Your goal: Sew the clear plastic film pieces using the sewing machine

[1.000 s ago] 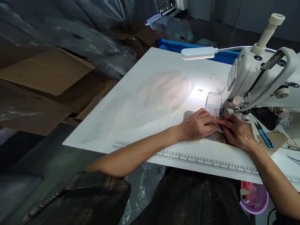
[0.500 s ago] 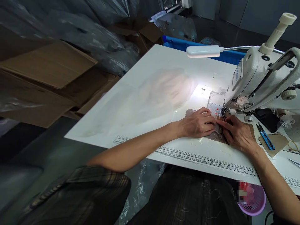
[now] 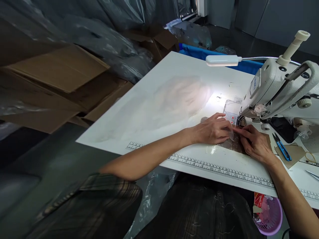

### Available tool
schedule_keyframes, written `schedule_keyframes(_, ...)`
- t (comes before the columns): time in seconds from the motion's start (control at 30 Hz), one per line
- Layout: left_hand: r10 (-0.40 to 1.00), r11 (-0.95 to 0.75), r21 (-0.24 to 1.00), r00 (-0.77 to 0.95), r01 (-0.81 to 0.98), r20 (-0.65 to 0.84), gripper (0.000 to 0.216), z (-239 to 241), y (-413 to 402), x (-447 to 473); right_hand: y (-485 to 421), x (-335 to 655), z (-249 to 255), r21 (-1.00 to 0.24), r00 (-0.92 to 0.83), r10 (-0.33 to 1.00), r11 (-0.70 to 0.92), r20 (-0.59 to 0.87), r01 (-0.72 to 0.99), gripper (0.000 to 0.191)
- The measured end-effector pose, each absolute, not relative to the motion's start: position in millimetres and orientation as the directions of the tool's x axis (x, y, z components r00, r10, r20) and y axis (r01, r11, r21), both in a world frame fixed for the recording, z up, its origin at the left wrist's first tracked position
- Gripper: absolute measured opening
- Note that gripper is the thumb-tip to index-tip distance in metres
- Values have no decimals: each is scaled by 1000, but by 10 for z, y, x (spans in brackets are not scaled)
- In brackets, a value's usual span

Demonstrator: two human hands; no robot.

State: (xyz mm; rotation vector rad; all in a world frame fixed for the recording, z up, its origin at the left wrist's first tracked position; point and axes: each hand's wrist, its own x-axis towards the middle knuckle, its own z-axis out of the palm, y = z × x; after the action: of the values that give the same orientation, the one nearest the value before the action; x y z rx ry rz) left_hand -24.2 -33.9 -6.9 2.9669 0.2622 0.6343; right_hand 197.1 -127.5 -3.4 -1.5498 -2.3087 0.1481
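Note:
At the sewing machine (image 3: 271, 86), my left hand (image 3: 215, 129) rests on the table with its fingers curled over a small piece of thin sheer fabric (image 3: 232, 135). My right hand (image 3: 254, 141) lies just right of it, index finger stretched toward the left fingertips and thumb below, at the near edge of the same fabric. Both hands are just in front of the presser foot (image 3: 241, 121). Fingers partly hide the fabric. Red marks show on the clear plate (image 3: 231, 108) beside the needle area.
Blue thread snips (image 3: 282, 147) lie on brown card to the right, near a dark phone-like object (image 3: 285, 127). A lamp (image 3: 223, 60) lights the white table (image 3: 149, 122). Below its edge hangs a purple basket (image 3: 271, 219). Cardboard boxes (image 3: 62, 73) stand at left.
The view has shifted slightly, so the table and machine sit a little lower and the table further right. Both hands stay by the presser foot; more of the sheer fabric shows between them.

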Motion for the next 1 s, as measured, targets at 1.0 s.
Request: schedule_keyframes(1.0,10,-999,-25,826,29,564,26,-164,-280,-232,-1317,1907,-7,-233,-325,932,356,162,905,40)
